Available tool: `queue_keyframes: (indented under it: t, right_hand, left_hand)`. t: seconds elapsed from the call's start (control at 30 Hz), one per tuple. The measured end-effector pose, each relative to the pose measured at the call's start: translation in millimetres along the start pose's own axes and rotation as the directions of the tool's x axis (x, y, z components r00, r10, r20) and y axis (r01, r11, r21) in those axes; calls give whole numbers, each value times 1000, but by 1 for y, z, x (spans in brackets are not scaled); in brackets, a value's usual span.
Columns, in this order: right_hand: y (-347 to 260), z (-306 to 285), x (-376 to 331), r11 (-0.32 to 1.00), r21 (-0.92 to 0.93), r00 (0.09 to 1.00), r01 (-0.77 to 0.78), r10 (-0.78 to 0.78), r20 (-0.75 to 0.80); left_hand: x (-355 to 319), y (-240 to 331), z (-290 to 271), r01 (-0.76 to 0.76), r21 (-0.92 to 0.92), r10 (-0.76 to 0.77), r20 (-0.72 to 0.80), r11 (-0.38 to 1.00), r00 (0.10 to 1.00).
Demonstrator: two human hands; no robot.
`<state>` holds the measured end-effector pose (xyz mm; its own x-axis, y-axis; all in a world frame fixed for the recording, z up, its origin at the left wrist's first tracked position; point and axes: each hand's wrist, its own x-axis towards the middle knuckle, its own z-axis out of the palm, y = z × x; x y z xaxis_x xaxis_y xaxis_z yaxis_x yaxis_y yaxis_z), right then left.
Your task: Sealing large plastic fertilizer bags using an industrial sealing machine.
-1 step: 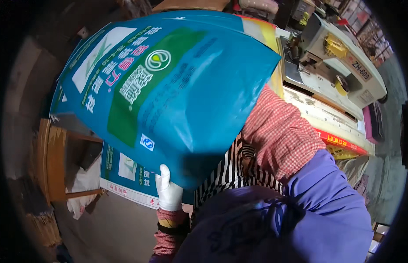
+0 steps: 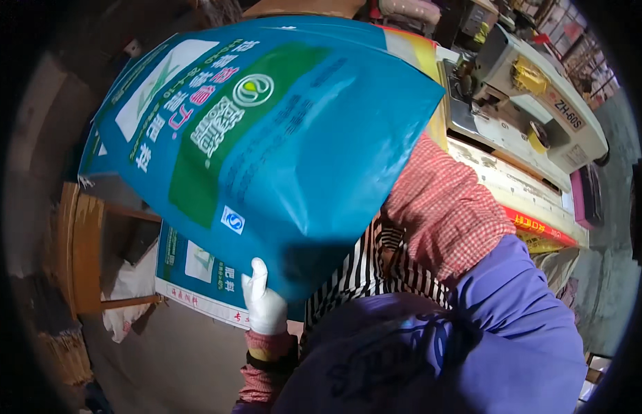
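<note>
A big blue-and-green printed plastic sack [image 2: 348, 159] is spread across my front, its upper face turned to me. My left hand [image 2: 267, 305], in a white glove, grips the sack's near edge: the thumb shows on the front, the other fingers are hidden behind it. My right arm, in a red checked sleeve [image 2: 448, 207], goes under the right edge of the sack, and the hand itself is out of sight. Below the left part of the sack, another blue printed sack [image 2: 217, 276] with a white lower border hangs down.
A white industrial sewing machine [image 2: 531, 103] stands at the right on a table [image 2: 497, 165]. Red-and-yellow printed sack material [image 2: 542, 228] shows under that table's near edge. A wooden frame [image 2: 83, 248] stands at the left, with white cloth-like material [image 2: 131, 314] beside it.
Almost nothing differs. The sack and the sewing machine sit a few pixels farther right in the picture; the left hand keeps its grip on the sack.
</note>
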<state>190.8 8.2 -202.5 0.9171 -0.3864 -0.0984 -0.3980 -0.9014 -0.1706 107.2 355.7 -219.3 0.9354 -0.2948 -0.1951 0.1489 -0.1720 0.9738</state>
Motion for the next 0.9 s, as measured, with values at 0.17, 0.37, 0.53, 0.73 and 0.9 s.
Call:
queue_keyframes:
  t: [0.17,0.37,0.53,0.73,0.9]
  right_hand:
    - [6,2,-12,999,3,999,36,-36,3]
    - [6,7,0,999,-25,1000,26,-26,16]
    - [3,-4,-4,998,-27,999,54,-54,-1]
    - [-34,3,-87,933,102,934,346,-332,-129]
    - [-108,62,-102,886,143,897,442,-440,-45]
  left_hand:
    - [-61,79,-37,38,-379,-99,-144,925,985]
    - [-88,74,-74,82,-300,-125,-127,951,984]
    - [-83,55,-72,-10,-404,-27,-86,915,996]
    - [-78,59,-55,8,-585,-76,-91,811,993]
    - [-75,57,-47,3,-285,-41,-129,959,991]
